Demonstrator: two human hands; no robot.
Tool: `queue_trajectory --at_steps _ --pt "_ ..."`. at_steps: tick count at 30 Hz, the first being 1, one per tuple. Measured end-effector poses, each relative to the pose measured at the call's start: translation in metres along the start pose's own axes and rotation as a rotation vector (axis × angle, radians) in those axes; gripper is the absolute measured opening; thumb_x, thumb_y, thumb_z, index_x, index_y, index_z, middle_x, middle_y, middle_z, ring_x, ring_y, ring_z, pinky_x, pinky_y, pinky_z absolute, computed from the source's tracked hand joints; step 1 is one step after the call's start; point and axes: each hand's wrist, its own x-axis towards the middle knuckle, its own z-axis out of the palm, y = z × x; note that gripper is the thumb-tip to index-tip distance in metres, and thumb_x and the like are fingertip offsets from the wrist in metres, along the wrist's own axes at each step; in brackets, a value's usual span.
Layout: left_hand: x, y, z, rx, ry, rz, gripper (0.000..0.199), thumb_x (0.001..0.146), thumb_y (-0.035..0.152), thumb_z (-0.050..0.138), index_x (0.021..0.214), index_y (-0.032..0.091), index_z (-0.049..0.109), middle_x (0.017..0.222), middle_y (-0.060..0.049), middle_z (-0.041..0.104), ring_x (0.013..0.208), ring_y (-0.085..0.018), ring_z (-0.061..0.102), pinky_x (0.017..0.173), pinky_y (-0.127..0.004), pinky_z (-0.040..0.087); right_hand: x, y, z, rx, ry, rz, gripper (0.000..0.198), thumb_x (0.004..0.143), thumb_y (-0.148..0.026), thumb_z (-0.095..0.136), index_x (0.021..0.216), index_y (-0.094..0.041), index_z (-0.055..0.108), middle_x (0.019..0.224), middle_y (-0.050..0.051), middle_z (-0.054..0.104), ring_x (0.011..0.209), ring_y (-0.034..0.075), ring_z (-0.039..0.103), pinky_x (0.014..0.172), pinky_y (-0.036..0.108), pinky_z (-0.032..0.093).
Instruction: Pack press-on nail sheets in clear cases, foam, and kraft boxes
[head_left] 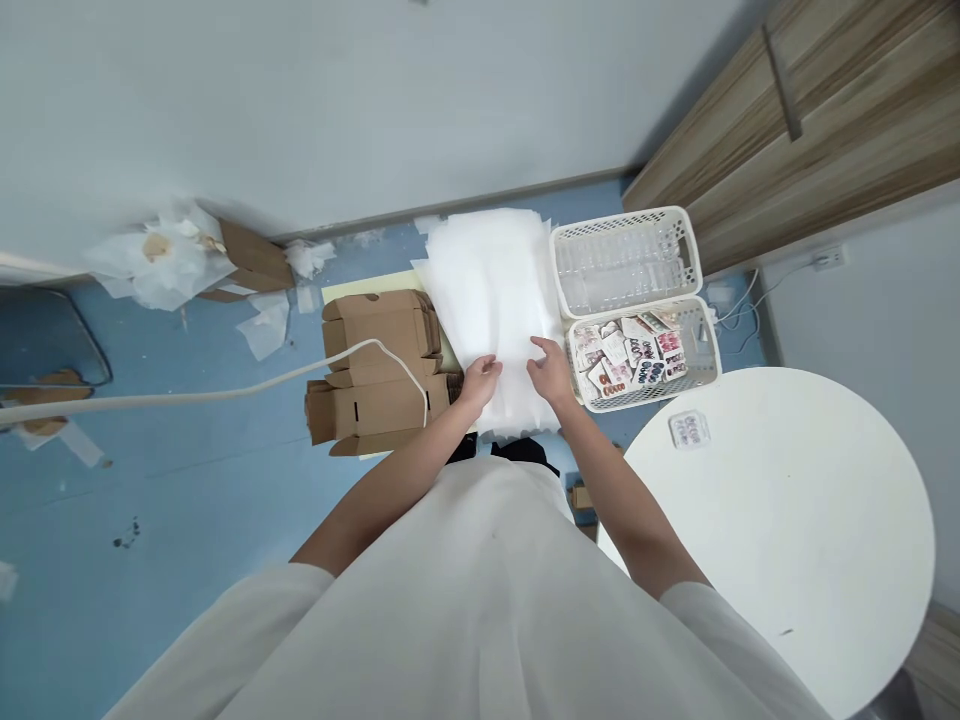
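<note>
A stack of white foam sheets (495, 280) lies in front of me, its near edge by my feet. My left hand (480, 383) is at the left of the near part, its fingers curled together on the top foam sheet. On the right side of the same stack is my right hand (550, 372), its thumb and forefinger apart over the white surface. Flat-folded brown cardboard boxes (382, 335) lie to the left of the stack. Close by on the right, a white basket (712, 350) holds several cards of press-on nails (630, 352).
Behind that basket, another white basket (559, 265) holds clear plastic cases (622, 265). A round white table (787, 520) at right bears a small clear case (688, 430). A white cable (247, 388) crosses from the left over the boxes. Crumpled wrapping (165, 260) lies by the wall.
</note>
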Motion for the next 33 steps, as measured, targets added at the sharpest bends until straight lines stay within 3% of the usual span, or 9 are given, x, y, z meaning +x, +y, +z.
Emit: queue_trajectory --at_steps 3,5,10,15,19,22,25,28,33 --pt "-0.017 0.004 -0.012 0.060 -0.036 0.015 0.045 0.079 0.034 0.057 0.119 0.017 0.051 0.125 -0.014 0.052 0.112 -0.022 0.051 0.090 -0.033 0.040 -0.007 -0.008 -0.006 -0.130 0.060 -0.089 0.049 0.073 -0.010 0.043 0.121 -0.013 0.050 0.128 0.012 0.050 0.108 0.022 0.054 0.095 0.038 0.042" --pt "-0.026 0.003 -0.021 0.092 -0.061 0.043 0.048 0.079 0.035 0.058 0.122 0.017 0.049 0.131 -0.015 0.048 0.119 -0.024 0.047 0.093 -0.034 0.039 -0.016 -0.013 -0.009 -0.179 0.095 -0.143 0.048 0.076 -0.012 0.042 0.123 -0.013 0.049 0.130 0.013 0.049 0.115 0.023 0.050 0.097 0.038 0.041" --pt "-0.039 -0.011 -0.033 0.151 -0.128 0.131 0.053 0.079 0.035 0.058 0.127 0.017 0.044 0.139 -0.014 0.039 0.124 -0.024 0.043 0.097 -0.036 0.038 -0.054 -0.019 -0.019 -0.226 0.176 -0.235 0.041 0.083 -0.021 0.041 0.122 -0.014 0.051 0.127 0.014 0.051 0.114 0.023 0.051 0.095 0.039 0.043" --pt "-0.050 -0.024 -0.022 0.272 -0.192 0.208 0.057 0.079 0.039 0.057 0.130 0.020 0.041 0.142 -0.013 0.034 0.129 -0.026 0.036 0.101 -0.038 0.035 -0.106 -0.011 -0.040 -0.203 0.315 -0.183 0.038 0.085 -0.020 0.037 0.118 -0.018 0.054 0.118 0.011 0.057 0.108 0.022 0.054 0.087 0.037 0.047" --pt "-0.063 -0.031 -0.006 0.362 -0.210 0.178 0.069 0.076 0.042 0.060 0.135 0.020 0.034 0.146 -0.012 0.027 0.133 -0.027 0.029 0.105 -0.036 0.029 -0.149 0.003 -0.057 -0.102 0.462 -0.080 0.035 0.085 -0.023 0.038 0.115 -0.019 0.057 0.111 0.011 0.060 0.095 0.021 0.058 0.076 0.036 0.050" --pt "-0.073 -0.036 0.010 0.361 -0.309 0.056 0.079 0.075 0.049 0.058 0.140 0.021 0.023 0.148 -0.014 0.021 0.133 -0.028 0.029 0.103 -0.038 0.033 -0.180 0.017 -0.066 -0.006 0.567 0.035 0.036 0.084 -0.027 0.041 0.115 -0.020 0.056 0.111 0.010 0.060 0.080 0.018 0.060 0.072 0.035 0.050" --pt "-0.083 -0.042 0.032 0.355 -0.408 0.000 0.083 0.077 0.052 0.055 0.143 0.021 0.015 0.147 -0.016 0.024 0.131 -0.027 0.032 0.100 -0.036 0.035 -0.210 0.034 -0.073 0.076 0.660 0.145 0.036 0.082 -0.029 0.043 0.115 -0.020 0.055 0.111 0.010 0.061 0.070 0.014 0.059 0.071 0.035 0.050" --pt "-0.094 -0.049 0.061 0.375 -0.484 0.111 0.080 0.079 0.042 0.058 0.143 0.020 0.015 0.138 -0.016 0.039 0.123 -0.024 0.044 0.096 -0.033 0.039 -0.241 0.055 -0.080 0.170 0.760 0.235 0.037 0.081 -0.029 0.042 0.116 -0.021 0.054 0.113 0.009 0.060 0.066 0.013 0.059 0.068 0.034 0.050" --pt "-0.114 -0.070 0.116 0.470 -0.719 0.322 0.087 0.073 0.025 0.064 0.143 0.020 0.013 0.118 -0.013 0.055 0.083 -0.016 0.061 0.076 -0.031 0.048 -0.295 0.103 -0.092 0.247 0.918 0.358 0.040 0.080 -0.028 0.042 0.117 -0.020 0.053 0.117 0.009 0.058 0.068 0.013 0.059 0.068 0.034 0.050"
